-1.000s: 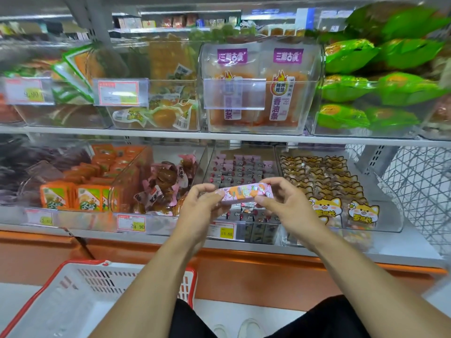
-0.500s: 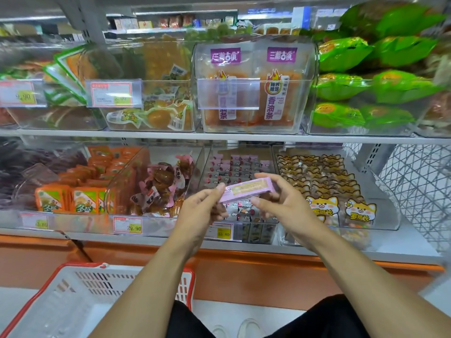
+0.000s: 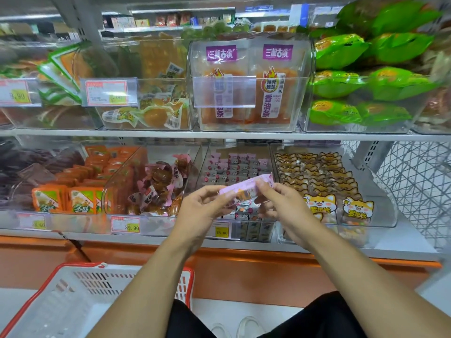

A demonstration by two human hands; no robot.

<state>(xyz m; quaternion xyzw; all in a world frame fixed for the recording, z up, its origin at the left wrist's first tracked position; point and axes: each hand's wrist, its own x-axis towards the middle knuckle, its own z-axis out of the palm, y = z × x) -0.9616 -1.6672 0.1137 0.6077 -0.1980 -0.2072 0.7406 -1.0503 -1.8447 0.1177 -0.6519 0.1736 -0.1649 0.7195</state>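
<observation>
A small pink snack packet is held between both hands in front of the lower shelf. My left hand pinches its left end with thumb and fingertips. My right hand pinches its right half from below and behind. The packet tilts, its right end higher. Behind it lies a clear bin filled with several matching pink packets.
A white shopping basket with a red rim hangs at the lower left by my arm. Clear bins of snacks fill two shelves; the shelf edge runs across the middle. A wire rack stands at the right.
The packet has been turned in my fingers, from printed face to pale side and back to a tilted printed view. Both hands stay at about the same place.
</observation>
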